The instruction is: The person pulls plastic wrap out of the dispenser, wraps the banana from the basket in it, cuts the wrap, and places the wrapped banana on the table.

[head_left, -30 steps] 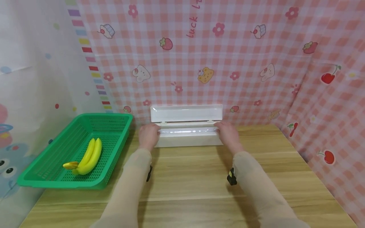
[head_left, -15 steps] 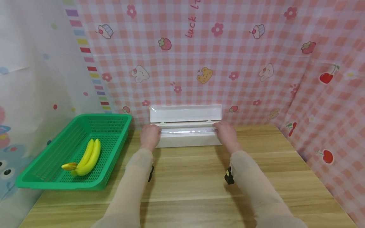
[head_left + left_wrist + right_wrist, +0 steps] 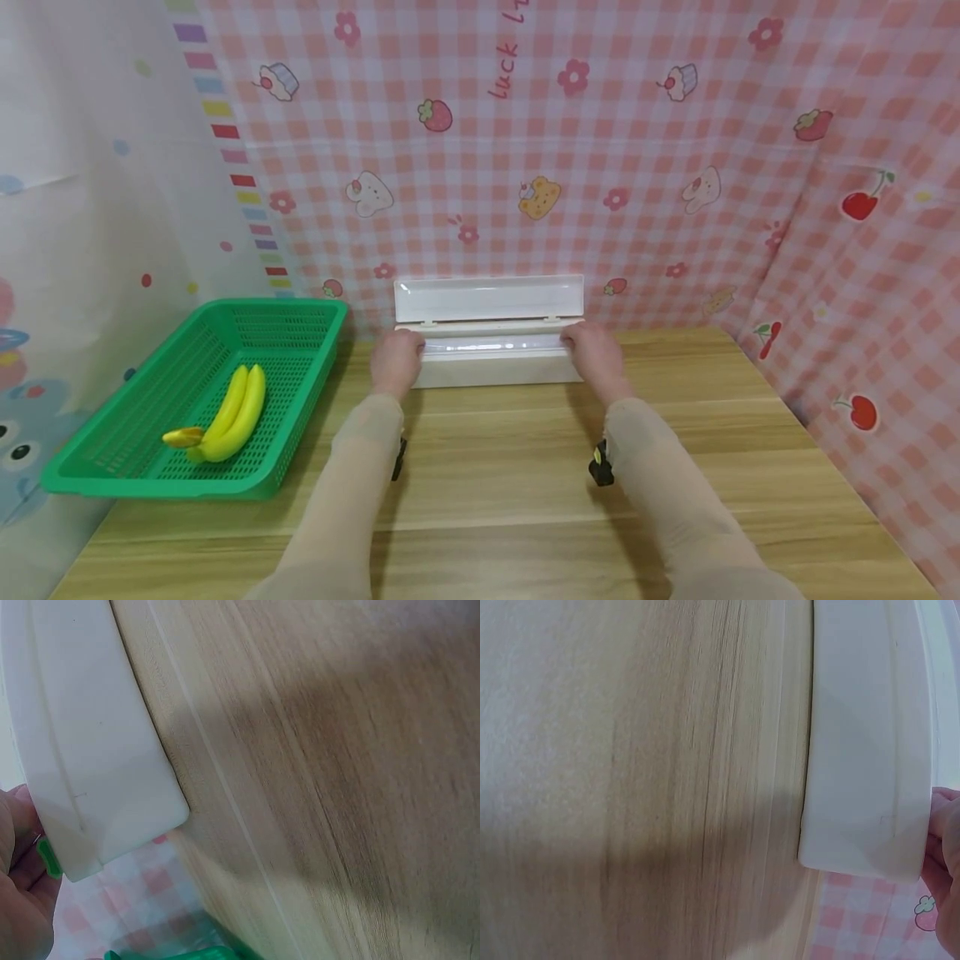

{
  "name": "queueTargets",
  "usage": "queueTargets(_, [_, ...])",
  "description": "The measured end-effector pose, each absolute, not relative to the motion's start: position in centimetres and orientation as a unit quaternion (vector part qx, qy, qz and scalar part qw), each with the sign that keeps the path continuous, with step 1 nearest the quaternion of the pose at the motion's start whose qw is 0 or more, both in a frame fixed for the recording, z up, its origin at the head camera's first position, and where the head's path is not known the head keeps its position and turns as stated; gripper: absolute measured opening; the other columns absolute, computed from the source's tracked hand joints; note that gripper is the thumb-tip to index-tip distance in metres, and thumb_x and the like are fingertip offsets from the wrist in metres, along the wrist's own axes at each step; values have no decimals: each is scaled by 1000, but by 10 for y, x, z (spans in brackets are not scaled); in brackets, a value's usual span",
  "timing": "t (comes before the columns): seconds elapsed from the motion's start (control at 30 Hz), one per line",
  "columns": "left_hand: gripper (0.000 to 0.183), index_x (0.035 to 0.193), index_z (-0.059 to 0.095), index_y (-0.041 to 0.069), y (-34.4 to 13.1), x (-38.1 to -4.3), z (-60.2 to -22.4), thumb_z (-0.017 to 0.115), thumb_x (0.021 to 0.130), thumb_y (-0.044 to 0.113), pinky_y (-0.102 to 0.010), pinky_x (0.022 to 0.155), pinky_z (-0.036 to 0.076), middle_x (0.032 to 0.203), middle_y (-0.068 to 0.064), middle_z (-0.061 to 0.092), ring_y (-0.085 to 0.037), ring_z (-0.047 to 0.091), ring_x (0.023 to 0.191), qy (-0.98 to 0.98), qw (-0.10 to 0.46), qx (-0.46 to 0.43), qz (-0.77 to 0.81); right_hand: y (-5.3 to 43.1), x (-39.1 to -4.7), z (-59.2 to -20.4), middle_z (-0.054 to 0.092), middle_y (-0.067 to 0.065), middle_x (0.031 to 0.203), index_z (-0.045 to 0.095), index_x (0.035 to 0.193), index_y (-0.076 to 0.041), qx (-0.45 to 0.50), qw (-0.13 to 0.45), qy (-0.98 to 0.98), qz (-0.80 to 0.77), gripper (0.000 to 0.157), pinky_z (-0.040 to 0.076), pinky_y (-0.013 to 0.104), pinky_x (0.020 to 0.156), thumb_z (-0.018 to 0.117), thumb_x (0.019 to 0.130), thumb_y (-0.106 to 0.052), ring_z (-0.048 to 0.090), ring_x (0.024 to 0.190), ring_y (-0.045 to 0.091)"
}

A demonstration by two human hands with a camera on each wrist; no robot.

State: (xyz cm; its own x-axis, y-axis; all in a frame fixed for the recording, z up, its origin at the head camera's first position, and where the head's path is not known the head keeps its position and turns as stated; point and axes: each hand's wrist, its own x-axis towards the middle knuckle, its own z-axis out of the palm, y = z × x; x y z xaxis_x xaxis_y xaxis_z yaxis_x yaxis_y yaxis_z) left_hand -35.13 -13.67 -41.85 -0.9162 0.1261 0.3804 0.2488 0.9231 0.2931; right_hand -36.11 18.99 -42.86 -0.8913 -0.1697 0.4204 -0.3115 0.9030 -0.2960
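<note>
White box (image 3: 498, 372) sits at the far side of the bench (image 3: 498, 483), long side facing the person, lid (image 3: 489, 298) hinged up at the back and leaning near the pink checked cloth (image 3: 487, 167). Clear glossy roll (image 3: 491, 343) lies lengthwise in the box top, between the two hands. Left hand (image 3: 396, 360) is at the box's left end, fingers bent in toward the roll's end; right hand (image 3: 596, 357) mirrors it at the right end. Grip state, both sides: fingers bent, tips hidden behind the box edge in the wrist views, so can't tell if they pinch the roll, the box wall or neither. Left wrist view also shows a small green tab (image 3: 49, 857) at the box's end, right by the fingers. Green basket (image 3: 161, 487) is on the left of the bench, well apart from the box, two yellow bananas (image 3: 236, 417) lying in it, side by side. Both sleeves beige, small black device (image 3: 602, 464) under the right wrist.
</note>
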Motion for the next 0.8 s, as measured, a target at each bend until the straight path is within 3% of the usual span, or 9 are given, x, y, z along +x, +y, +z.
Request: queueTargets(0.8, [9, 98, 74, 4, -139, -348, -420, 69, 91, 7, -48, 82, 56, 98, -14, 74, -32, 70, 90, -956, 187, -89, -210, 187, -358, -423, 71, 10, 97, 69, 97, -8, 90, 166, -961, 205, 6, 54, 47, 74, 63, 95, -8, 65, 87, 29])
